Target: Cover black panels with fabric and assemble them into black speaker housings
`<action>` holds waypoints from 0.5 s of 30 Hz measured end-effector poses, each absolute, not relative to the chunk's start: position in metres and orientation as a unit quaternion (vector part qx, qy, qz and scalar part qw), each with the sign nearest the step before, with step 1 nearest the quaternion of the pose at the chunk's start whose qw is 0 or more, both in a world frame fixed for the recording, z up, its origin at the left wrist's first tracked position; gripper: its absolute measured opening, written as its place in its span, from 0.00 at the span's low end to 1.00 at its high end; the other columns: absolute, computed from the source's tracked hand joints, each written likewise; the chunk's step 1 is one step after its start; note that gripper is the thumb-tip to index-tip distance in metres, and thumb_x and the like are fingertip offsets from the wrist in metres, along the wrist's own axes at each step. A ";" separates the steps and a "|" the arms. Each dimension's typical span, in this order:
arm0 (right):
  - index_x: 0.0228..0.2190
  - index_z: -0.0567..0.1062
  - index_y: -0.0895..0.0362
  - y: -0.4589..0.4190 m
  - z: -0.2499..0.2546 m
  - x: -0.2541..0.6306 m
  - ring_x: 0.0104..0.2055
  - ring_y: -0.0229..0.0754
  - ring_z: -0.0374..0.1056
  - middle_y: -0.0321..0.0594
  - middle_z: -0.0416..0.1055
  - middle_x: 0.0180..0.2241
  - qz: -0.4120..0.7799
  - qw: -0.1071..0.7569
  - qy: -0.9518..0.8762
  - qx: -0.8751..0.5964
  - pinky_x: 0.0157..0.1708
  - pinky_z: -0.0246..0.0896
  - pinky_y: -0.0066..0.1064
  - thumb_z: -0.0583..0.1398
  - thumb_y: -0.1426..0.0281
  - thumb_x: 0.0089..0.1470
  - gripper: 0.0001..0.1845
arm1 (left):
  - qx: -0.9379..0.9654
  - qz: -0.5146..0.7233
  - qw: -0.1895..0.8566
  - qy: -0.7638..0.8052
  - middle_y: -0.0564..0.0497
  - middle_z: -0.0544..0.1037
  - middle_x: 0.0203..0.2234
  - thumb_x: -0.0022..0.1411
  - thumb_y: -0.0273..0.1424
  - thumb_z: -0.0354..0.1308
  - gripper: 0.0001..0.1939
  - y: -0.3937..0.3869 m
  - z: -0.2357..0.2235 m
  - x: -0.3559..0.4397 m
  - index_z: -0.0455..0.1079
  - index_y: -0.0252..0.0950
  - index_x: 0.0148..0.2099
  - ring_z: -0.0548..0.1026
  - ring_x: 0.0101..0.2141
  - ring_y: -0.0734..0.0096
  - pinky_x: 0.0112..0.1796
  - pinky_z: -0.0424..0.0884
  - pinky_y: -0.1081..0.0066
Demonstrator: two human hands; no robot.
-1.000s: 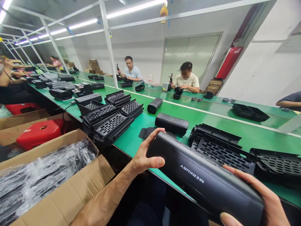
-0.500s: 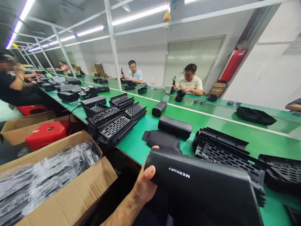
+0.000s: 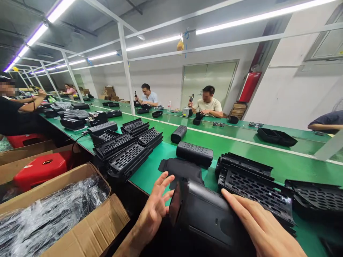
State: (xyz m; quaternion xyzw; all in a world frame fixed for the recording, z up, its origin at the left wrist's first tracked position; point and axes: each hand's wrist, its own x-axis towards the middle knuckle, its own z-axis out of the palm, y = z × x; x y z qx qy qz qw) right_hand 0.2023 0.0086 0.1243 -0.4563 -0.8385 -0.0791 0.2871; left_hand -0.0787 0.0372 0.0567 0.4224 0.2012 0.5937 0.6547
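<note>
Between the person's hands sits the black casing point(image 3: 211, 219). The left hand point(image 3: 154, 208), fingers spread, is just beside its end; the right hand point(image 3: 264, 221) lies along its opposite side, thumb hidden, so its grip cannot be told. Beyond the casing, perforated panels point(image 3: 257, 187) rest on the green surface point(image 3: 154, 160).

Casing point(image 3: 207, 221) black, seemingly throughout despite shadow; bench point(image 3: 155, 157) green.
</note>
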 end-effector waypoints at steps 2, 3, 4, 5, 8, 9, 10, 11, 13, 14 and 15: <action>0.73 0.53 0.43 0.010 0.126 0.203 0.54 0.67 0.73 0.49 0.72 0.59 -0.103 0.257 -0.856 -0.436 0.46 0.78 0.56 0.69 0.66 0.40 0.62 | 0.509 0.539 0.623 0.250 0.40 0.61 0.71 0.34 0.57 0.82 0.69 0.034 0.071 -0.083 0.55 0.51 0.75 0.60 0.68 0.31 0.63 0.63 0.44; 0.73 0.53 0.44 0.011 0.125 0.203 0.54 0.67 0.73 0.49 0.72 0.59 -0.102 0.245 -0.860 -0.437 0.46 0.78 0.56 0.69 0.68 0.39 0.63 | 0.538 0.510 0.614 0.272 0.40 0.64 0.68 0.36 0.52 0.83 0.67 0.033 0.076 -0.081 0.55 0.51 0.75 0.64 0.64 0.33 0.61 0.65 0.46; 0.74 0.52 0.44 0.010 0.124 0.205 0.55 0.66 0.72 0.48 0.71 0.60 -0.095 0.232 -0.861 -0.442 0.48 0.77 0.56 0.70 0.68 0.39 0.63 | 0.555 0.491 0.606 0.290 0.40 0.69 0.63 0.41 0.49 0.83 0.63 0.032 0.078 -0.077 0.55 0.50 0.74 0.69 0.60 0.37 0.59 0.67 0.48; 0.74 0.52 0.43 0.008 0.121 0.209 0.57 0.66 0.71 0.47 0.69 0.62 -0.084 0.223 -0.862 -0.447 0.51 0.75 0.58 0.71 0.68 0.41 0.62 | 0.562 0.484 0.599 0.301 0.41 0.72 0.58 0.45 0.46 0.81 0.59 0.031 0.080 -0.073 0.56 0.49 0.74 0.72 0.56 0.41 0.56 0.69 0.51; 0.73 0.53 0.41 -0.005 0.110 0.230 0.66 0.71 0.62 0.44 0.61 0.70 -0.027 0.251 -0.841 -0.479 0.63 0.62 0.67 0.73 0.56 0.47 0.60 | 0.556 0.507 0.597 0.280 0.45 0.75 0.49 0.50 0.44 0.77 0.52 0.030 0.078 -0.061 0.56 0.48 0.72 0.75 0.47 0.52 0.48 0.72 0.59; 0.73 0.52 0.40 -0.011 0.106 0.238 0.69 0.72 0.58 0.43 0.57 0.72 0.010 0.280 -0.817 -0.504 0.66 0.57 0.68 0.73 0.52 0.48 0.59 | 0.549 0.515 0.602 0.266 0.46 0.75 0.47 0.50 0.44 0.76 0.51 0.030 0.076 -0.059 0.57 0.47 0.71 0.75 0.46 0.55 0.46 0.72 0.61; 0.74 0.51 0.40 -0.017 0.100 0.245 0.71 0.73 0.55 0.43 0.54 0.73 0.060 0.316 -0.783 -0.533 0.67 0.54 0.69 0.71 0.47 0.49 0.59 | 0.543 0.519 0.609 0.253 0.47 0.76 0.47 0.51 0.44 0.76 0.50 0.030 0.075 -0.058 0.57 0.47 0.71 0.74 0.44 0.57 0.45 0.72 0.63; 0.74 0.49 0.40 -0.024 0.095 0.250 0.72 0.72 0.53 0.43 0.52 0.74 0.121 0.350 -0.741 -0.560 0.67 0.52 0.69 0.69 0.45 0.51 0.58 | 0.538 0.521 0.616 0.244 0.47 0.76 0.46 0.51 0.43 0.75 0.49 0.031 0.074 -0.057 0.57 0.47 0.70 0.74 0.43 0.59 0.44 0.72 0.64; 0.73 0.48 0.38 -0.035 0.086 0.252 0.73 0.70 0.51 0.41 0.53 0.74 0.237 0.401 -0.651 -0.599 0.69 0.49 0.69 0.66 0.42 0.52 0.57 | 0.536 0.516 0.625 0.236 0.48 0.75 0.45 0.51 0.42 0.75 0.48 0.032 0.072 -0.055 0.58 0.47 0.70 0.74 0.42 0.60 0.44 0.72 0.65; 0.72 0.49 0.37 -0.039 0.082 0.251 0.73 0.69 0.52 0.40 0.54 0.73 0.275 0.420 -0.614 -0.609 0.70 0.46 0.68 0.66 0.41 0.51 0.55 | 0.537 0.511 0.628 0.234 0.48 0.75 0.45 0.51 0.41 0.75 0.48 0.033 0.072 -0.054 0.58 0.47 0.70 0.73 0.42 0.61 0.44 0.72 0.65; 0.71 0.51 0.36 -0.042 0.079 0.248 0.73 0.67 0.52 0.39 0.55 0.72 0.296 0.433 -0.586 -0.617 0.70 0.45 0.66 0.66 0.41 0.51 0.53 | 0.539 0.508 0.629 0.234 0.48 0.76 0.46 0.51 0.41 0.75 0.48 0.034 0.071 -0.053 0.58 0.47 0.70 0.73 0.43 0.60 0.45 0.72 0.65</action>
